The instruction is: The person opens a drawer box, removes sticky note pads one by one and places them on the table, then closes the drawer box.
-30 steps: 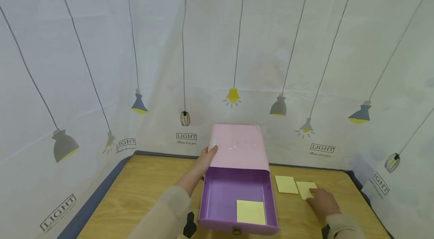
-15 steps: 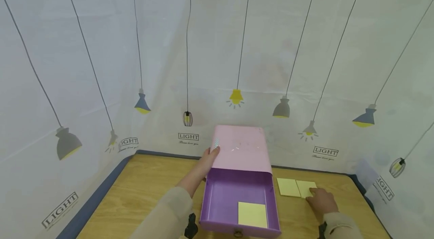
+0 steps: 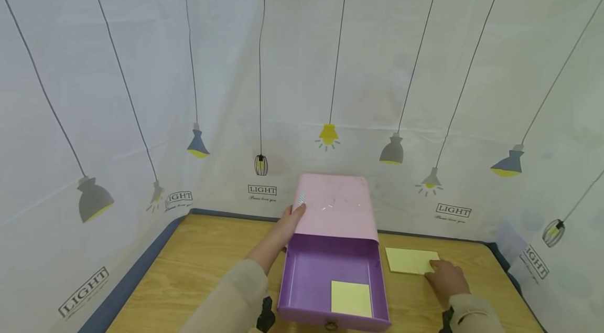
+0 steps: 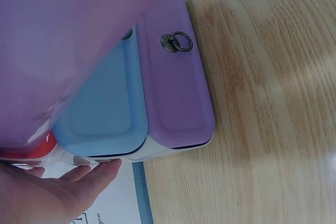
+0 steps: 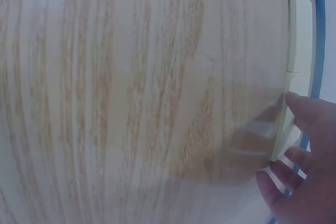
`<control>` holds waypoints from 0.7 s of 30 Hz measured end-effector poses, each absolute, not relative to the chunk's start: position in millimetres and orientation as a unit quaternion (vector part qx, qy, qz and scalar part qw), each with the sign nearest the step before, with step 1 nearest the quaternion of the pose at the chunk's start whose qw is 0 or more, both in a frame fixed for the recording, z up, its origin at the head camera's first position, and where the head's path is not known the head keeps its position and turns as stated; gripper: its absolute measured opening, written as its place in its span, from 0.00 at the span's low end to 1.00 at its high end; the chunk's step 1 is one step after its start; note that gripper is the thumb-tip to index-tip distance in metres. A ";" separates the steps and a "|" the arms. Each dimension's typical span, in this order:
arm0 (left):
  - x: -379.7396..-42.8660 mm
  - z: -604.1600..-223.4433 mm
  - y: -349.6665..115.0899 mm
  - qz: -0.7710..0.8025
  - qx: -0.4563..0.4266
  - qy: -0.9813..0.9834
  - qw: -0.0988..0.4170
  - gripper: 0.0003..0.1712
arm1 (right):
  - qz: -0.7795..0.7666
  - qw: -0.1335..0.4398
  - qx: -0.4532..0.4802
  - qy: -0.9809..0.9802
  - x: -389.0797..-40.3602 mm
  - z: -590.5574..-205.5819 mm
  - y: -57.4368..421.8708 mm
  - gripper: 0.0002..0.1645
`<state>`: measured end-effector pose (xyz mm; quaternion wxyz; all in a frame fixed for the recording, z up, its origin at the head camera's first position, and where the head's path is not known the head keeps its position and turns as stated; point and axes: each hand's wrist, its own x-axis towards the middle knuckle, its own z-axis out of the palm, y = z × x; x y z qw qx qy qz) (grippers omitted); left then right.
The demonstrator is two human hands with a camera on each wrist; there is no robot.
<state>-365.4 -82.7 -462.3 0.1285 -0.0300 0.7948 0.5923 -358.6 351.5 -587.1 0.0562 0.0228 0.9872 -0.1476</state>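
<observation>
A stacked drawer cabinet with a pink top (image 3: 335, 204) stands mid-table, its purple top drawer (image 3: 313, 265) pulled out. Inside, toward the front right, lies a yellow sticky note pad (image 3: 351, 299). My left hand (image 3: 287, 225) rests against the cabinet's left side; extended fingers (image 4: 102, 177) lie along that side in the left wrist view. Right of the cabinet, two more yellow pads (image 3: 401, 259) lie edge to edge on the table. My right hand (image 3: 448, 280) holds the right one, thumb at its near edge and fingers round its right end in the right wrist view.
Below the pulled-out drawer, closed red (image 4: 31, 150), blue (image 4: 105, 103) and purple (image 4: 176, 87) drawer fronts show. The wooden table (image 3: 212, 254) meets a pale backdrop (image 3: 226, 86) printed with lamps. Blue trim (image 3: 155, 246) runs along the table's far and side edges.
The right-hand sticky note pad has moved left against its neighbour, closing the gap between them, with my right hand on it. My left hand stays on the cabinet.
</observation>
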 end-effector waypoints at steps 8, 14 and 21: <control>-364.6 -462.1 -82.4 0.595 -0.034 0.793 0.126 0.52 | -0.156 0.054 0.010 0.986 -359.1 -589.1 352.8 0.24; -365.0 -462.0 -82.2 0.596 -0.036 0.792 0.128 0.51 | -0.177 0.062 0.025 0.982 -357.2 -586.4 353.8 0.25; -364.5 -461.0 -82.3 0.602 -0.030 0.787 0.130 0.50 | -0.183 0.076 0.043 0.979 -345.7 -569.8 342.6 0.27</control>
